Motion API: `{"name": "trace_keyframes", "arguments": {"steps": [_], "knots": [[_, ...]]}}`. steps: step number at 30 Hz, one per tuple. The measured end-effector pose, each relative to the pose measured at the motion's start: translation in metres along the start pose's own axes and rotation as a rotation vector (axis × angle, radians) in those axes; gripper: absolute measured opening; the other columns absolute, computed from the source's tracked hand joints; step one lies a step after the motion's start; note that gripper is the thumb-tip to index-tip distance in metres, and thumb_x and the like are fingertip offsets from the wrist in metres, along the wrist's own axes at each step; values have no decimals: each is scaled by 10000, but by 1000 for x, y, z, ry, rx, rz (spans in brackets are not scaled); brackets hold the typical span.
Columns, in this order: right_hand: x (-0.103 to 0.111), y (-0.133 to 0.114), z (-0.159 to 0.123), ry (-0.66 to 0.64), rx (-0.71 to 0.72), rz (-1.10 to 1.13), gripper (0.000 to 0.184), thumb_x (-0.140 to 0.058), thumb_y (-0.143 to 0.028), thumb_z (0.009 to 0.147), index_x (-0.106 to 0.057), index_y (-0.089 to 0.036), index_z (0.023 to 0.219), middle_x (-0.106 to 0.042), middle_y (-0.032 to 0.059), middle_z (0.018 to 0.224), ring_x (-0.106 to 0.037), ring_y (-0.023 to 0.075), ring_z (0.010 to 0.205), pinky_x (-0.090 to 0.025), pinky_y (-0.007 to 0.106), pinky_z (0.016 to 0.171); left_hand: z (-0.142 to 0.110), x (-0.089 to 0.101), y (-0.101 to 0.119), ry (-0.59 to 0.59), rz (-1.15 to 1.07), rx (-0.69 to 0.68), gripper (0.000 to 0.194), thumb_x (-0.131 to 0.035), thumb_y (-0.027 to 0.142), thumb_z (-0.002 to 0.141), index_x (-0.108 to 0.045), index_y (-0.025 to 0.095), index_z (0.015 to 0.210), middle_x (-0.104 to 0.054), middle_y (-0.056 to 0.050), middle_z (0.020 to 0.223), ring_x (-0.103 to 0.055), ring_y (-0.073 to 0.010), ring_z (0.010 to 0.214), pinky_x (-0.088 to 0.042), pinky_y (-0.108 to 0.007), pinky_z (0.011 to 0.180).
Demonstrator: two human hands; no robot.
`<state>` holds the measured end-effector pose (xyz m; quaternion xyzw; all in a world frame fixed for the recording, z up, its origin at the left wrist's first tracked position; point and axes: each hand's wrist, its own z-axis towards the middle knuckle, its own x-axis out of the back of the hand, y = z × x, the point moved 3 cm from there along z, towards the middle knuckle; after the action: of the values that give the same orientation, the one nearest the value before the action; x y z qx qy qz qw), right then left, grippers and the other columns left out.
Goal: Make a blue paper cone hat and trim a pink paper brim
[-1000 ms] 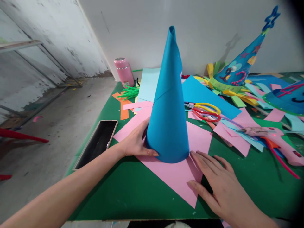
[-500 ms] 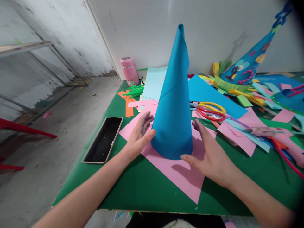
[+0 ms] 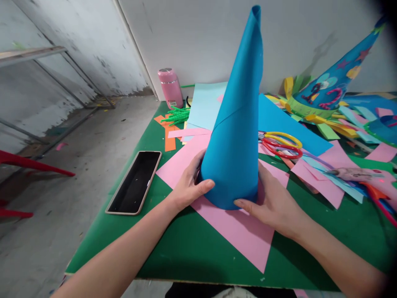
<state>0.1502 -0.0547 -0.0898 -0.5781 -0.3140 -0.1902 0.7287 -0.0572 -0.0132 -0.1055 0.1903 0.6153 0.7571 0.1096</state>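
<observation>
Clamps tall blue paper cone (image 3: 234, 136) near its base between left hand (image 3: 190, 187) and right hand (image 3: 273, 202), probably keeping it upright over flat pink paper sheet (image 3: 238, 231).

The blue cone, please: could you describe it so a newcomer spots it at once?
On the green table, find the large pink sheet. Over it, the left hand and right hand hold the blue cone. Unlike the star-decorated hat at right, its visible surface is plain.
</observation>
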Motion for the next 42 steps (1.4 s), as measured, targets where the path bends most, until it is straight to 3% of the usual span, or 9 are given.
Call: {"name": "trace_keyframes", "arguments": {"steps": [5,10,17,29,34,37,40,42], "knots": [[0,0,-1,-4,-8,-8,970,-665,-572,717,-206,-199,1486,-422,188,1445,-434,416,1276,-420,586,962,0,-3,2,-12,73,-19,901,-713,515,694,-282,227,1431,-373,-110,1482,-376,-356,1345,-366,-490,1100],[1,0,0,15,20,-1,973,-667,-601,703,-224,-212,1476,-433,182,1437,-440,416,1270,-419,594,955,9,-5,11,134,140,-53,1091,-811,518,546,-246,222,1431,-350,-150,1467,-328,-385,1359,-319,-537,1111],[-1,4,1,0,10,30,931,-673,-585,713,-248,-232,1462,-423,156,1450,-416,390,1297,-387,597,999,17,-12,12,79,44,-162,891,-805,407,614,-356,238,1364,-493,-116,1355,-485,-343,1233,-432,-492,1026],[4,7,8,-18,17,-34,1022,-681,-607,690,-198,-187,1486,-358,151,1495,-374,339,1337,-362,547,1056,13,-11,3,133,87,-175,872,-812,468,580,-415,235,1320,-505,-118,1328,-489,-346,1225,-448,-501,1013],[10,5,5,-10,25,-18,1022,-688,-592,694,-173,-223,1496,-339,125,1511,-362,324,1352,-385,534,1046,13,-11,1,158,116,-167,888,-827,466,555,-429,240,1315,-521,-122,1298,-491,-345,1223,-463,-504,998],[27,14,-14,147,-58,-8,867,-663,-524,755,-243,-282,1473,-419,98,1465,-446,300,1299,-443,508,998,13,-11,2,160,112,-172,858,-826,457,560,-445,237,1296,-527,-121,1282,-501,-339,1212,-471,-495,990],[60,41,-48,493,-142,-136,586,-629,-445,804,-471,-276,1343,-634,83,1208,-614,265,1087,-483,476,945,12,-12,3,158,103,-177,823,-821,444,573,-449,245,1279,-531,-114,1269,-511,-328,1202,-480,-482,982],[82,68,-74,636,-216,-273,533,-611,-435,812,-514,-267,1309,-648,82,1167,-633,256,1033,-510,433,900,12,-12,2,169,110,-170,844,-823,447,566,-429,249,1286,-517,-117,1286,-505,-331,1209,-475,-487,986]]}}
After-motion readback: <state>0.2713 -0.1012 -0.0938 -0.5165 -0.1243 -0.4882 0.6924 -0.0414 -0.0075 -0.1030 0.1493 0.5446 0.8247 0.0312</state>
